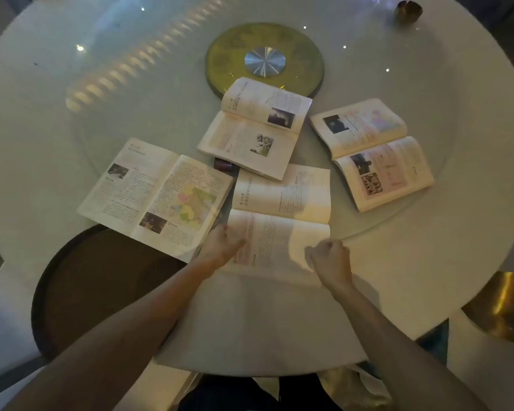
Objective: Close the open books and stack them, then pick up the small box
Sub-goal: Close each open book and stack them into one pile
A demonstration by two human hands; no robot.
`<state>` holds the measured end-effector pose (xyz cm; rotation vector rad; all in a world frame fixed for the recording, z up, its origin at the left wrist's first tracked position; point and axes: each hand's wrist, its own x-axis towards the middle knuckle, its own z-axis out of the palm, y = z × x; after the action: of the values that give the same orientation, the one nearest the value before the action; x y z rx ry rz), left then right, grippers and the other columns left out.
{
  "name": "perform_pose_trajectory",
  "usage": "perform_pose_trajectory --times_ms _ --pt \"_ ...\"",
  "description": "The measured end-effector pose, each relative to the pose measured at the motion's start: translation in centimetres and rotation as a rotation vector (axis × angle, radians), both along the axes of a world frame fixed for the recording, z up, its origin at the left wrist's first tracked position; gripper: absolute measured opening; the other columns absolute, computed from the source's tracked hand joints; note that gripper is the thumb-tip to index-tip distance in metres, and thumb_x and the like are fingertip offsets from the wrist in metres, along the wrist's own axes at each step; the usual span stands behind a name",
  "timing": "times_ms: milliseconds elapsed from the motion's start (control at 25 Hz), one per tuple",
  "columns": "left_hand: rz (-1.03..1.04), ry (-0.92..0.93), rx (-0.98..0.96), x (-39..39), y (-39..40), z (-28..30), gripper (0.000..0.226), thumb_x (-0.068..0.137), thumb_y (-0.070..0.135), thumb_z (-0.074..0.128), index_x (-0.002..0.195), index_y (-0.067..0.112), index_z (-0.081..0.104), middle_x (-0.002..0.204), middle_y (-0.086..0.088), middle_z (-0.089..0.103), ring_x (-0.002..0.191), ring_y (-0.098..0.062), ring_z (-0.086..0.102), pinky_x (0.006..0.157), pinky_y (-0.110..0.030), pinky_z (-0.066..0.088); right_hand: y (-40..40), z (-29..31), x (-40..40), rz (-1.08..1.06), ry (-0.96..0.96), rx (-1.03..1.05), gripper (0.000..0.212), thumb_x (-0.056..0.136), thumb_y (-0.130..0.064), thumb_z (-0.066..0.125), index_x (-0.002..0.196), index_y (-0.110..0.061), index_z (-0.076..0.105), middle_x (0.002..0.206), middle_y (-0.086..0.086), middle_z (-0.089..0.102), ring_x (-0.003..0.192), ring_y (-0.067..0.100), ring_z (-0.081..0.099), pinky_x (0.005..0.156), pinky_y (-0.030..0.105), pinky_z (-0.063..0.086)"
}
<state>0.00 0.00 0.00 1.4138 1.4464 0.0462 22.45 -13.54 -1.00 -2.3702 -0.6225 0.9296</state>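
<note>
Several open books lie on the round white table (72, 114). The nearest open book (282, 215) is in front of me. My left hand (223, 244) rests on its near left page edge, fingers together. At the near right page, my right hand (330, 256) is curled, pinching the lifted page corner. Another open book (158, 197) with a coloured map lies to the left. A third open book (255, 126) overlaps the nearest one's far edge. The fourth open book (371, 149) sits at the right. A small dark box (224, 165) peeks out between the books, mostly hidden.
A green-gold turntable disc (303, 63) with a metal hub sits at the table's centre. A small dark bowl (408, 11) stands at the far right. A dark round stool (95, 286) is below the table's left edge, and a gold object (502, 307) at the right.
</note>
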Motion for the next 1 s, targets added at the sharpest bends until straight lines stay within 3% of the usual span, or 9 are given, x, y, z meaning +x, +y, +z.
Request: perform_pose_trajectory --times_ms 80,280,440,600,680,720,800,880,1000 --pt "0.064 -0.004 -0.047 -0.2 -0.2 0.2 0.034 0.089 0.032 0.066 0.116 0.014 0.059 0.101 0.002 0.067 0.094 -0.015 0.066 0.079 -0.036 0.058 -0.8 -0.4 -0.4 -0.188 0.148 0.018 0.041 0.083 -0.03 0.073 0.111 -0.005 0.057 0.108 0.011 0.063 0.095 0.027 0.061 0.077 0.037 0.05" --pt "0.048 0.01 -0.032 -1.3 -0.3 0.2 0.032 0.096 0.04 0.059 0.099 0.01 0.069 0.093 -0.004 0.071 0.091 -0.019 0.069 0.074 -0.035 0.054 -2.5 -0.6 0.3 -0.274 0.307 0.073 0.03 0.089 -0.025 0.067 0.089 0.004 0.059 0.083 0.012 0.058 0.079 0.026 0.056 0.068 0.036 0.038" --pt "0.084 -0.045 -0.204 -3.2 0.0 0.5 0.032 0.098 0.029 0.062 0.105 -0.001 0.071 0.094 -0.018 0.076 0.083 -0.027 0.077 0.075 -0.039 0.064 -4.3 0.2 1.0 -0.286 0.351 0.079 0.049 0.076 -0.036 0.069 0.088 0.009 0.055 0.08 0.021 0.059 0.077 0.023 0.055 0.069 0.037 0.042" --pt "0.153 -0.191 -0.36 -4.0 0.7 2.1 0.028 0.094 0.025 0.066 0.105 0.0 0.072 0.092 -0.02 0.078 0.079 -0.034 0.077 0.067 -0.037 0.063 -4.9 3.3 1.7 -0.385 0.486 0.211 0.012 0.09 -0.006 0.067 0.101 -0.006 0.064 0.085 0.014 0.07 0.069 0.026 0.065 0.056 0.032 0.05" --pt "0.214 -0.264 -0.426 -3.3 1.9 2.3 0.031 0.096 0.026 0.064 0.104 -0.004 0.07 0.072 -0.012 0.069 0.056 -0.022 0.066 0.053 -0.029 0.056 -4.3 4.3 2.3 -0.408 0.601 0.295 0.006 0.093 -0.002 0.061 0.092 -0.007 0.064 0.071 0.011 0.066 0.054 0.02 0.061 0.049 0.03 0.046" --pt "0.251 -0.296 -0.465 -2.9 2.4 2.3 0.032 0.097 0.025 0.061 0.107 -0.004 0.068 0.064 -0.006 0.061 0.048 -0.016 0.057 0.048 -0.026 0.052 -3.7 4.3 2.6 -0.428 0.649 0.327 0.01 0.094 -0.002 0.059 0.088 -0.007 0.065 0.068 0.01 0.064 0.052 0.018 0.061 0.051 0.03 0.048" --pt "0.29 -0.28 -0.497 -1.8 3.2 2.1 0.037 0.1 0.026 0.055 0.118 -0.005 0.066 0.061 -0.003 0.057 0.046 -0.014 0.055 0.051 -0.028 0.052 -2.2 4.3 3.2 -0.463 0.689 0.316 0.015 0.093 -0.006 0.057 0.089 -0.004 0.072 0.073 0.013 0.071 0.062 0.023 0.068 0.071 0.036 0.058" --pt "0.312 -0.263 -0.489 -0.8 3.3 2.0 0.041 0.103 0.03 0.051 0.12 -0.004 0.066 0.074 -0.009 0.068 0.06 -0.022 0.068 0.064 -0.037 0.059 -0.8 4.1 3.8 -0.473 0.706 0.312 0.02 0.093 -0.014 0.058 0.094 -0.002 0.074 0.085 0.019 0.076 0.076 0.031 0.073 0.088 0.043 0.059" --pt "0.434 -0.259 -0.443 0.6 2.9 1.5 0.048 0.104 0.041 0.044 0.11 -0.001 0.066 0.105 -0.022 0.073 0.093 -0.036 0.073 0.074 -0.042 0.063 0.9 3.0 4.9 -0.489 0.737 0.299 0.023 0.097 -0.015 0.049 0.095 0.0 0.067 0.089 0.022 0.073 0.085 0.038 0.072 0.094 0.047 0.056"
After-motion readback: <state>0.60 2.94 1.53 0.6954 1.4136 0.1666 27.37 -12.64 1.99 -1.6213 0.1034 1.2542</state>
